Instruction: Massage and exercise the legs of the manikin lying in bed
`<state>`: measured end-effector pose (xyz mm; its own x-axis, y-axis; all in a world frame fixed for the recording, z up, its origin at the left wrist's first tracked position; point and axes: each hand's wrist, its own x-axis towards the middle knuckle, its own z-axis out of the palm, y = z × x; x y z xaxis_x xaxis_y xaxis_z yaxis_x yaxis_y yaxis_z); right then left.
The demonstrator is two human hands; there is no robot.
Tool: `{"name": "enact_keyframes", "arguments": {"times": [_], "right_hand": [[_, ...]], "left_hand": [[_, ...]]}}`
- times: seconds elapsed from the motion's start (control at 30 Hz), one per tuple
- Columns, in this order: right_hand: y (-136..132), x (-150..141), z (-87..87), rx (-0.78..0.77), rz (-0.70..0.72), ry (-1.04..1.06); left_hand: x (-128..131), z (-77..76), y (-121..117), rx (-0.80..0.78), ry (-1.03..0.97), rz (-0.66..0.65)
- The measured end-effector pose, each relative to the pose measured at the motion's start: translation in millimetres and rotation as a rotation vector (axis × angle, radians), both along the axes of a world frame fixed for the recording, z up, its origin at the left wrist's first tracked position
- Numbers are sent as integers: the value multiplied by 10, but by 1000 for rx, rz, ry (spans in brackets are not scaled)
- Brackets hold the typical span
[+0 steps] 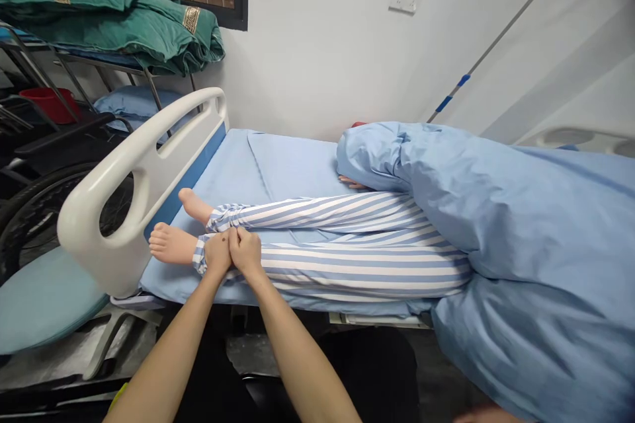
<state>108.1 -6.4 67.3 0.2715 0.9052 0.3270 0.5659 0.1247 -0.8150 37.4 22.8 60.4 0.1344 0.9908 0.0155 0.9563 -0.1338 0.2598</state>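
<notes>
Two legs in blue-and-white striped trousers (357, 264) lie stretched along the bed; the bare feet look like a manikin's. My left hand (218, 253) is closed on the nearer trouser leg just above the ankle. Right beside it, touching it, my right hand (245, 250) is closed on the same leg, a little higher up the shin. The fingertips of both are hidden, curled under. The nearer foot (171, 244) points up by the footboard, and the farther foot (194, 206) tilts outward. A blue quilt (506, 198) covers the body from the thighs up.
The white footboard (94, 205) borders the bed on the left, with a wheelchair (30, 225) and a round teal stool seat (47, 301) beyond it. Folded green bedding (114, 20) lies on a rack. An IV pole (489, 46) leans at right. Some skin-coloured part (489, 415) shows at bottom right.
</notes>
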Motion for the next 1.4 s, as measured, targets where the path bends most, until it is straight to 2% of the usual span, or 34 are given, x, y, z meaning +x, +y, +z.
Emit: {"name": "enact_keyframes", "arguments": {"times": [0.1,0.2,0.27,0.4,0.47,0.53,0.67,0.8,0.93,1.03,1.17,1.3,1.4], "right_hand": [[16,66,-139,5,2,-3],[46,110,-150,16,12,38],[61,98,-133,15,-18,50],[64,70,-108,45,-17,87],[54,72,-104,57,-25,110],[44,77,-107,45,-50,133],[40,72,-123,22,-57,198],[55,100,-70,-17,-49,211],[20,222,86,-63,-9,108],[-59,311,140,-24,36,3],[-117,335,32,-39,60,-38],[-85,378,12,-12,74,117],[-262,664,141,-78,126,335]], "left_hand": [[-25,-40,26,10,-79,-5],[-16,-16,76,31,-285,28],[36,64,120,40,-542,97],[213,250,154,-45,-1215,292],[270,243,120,-24,-1354,315],[274,148,63,62,-1303,271],[202,-63,-45,213,-1001,105],[176,-49,-88,211,-803,78],[191,-6,-113,140,-676,20],[180,-25,-115,110,-667,-39],[167,7,-76,124,-741,25],[263,124,-95,48,-783,16],[389,160,-173,-18,-854,14]]}}
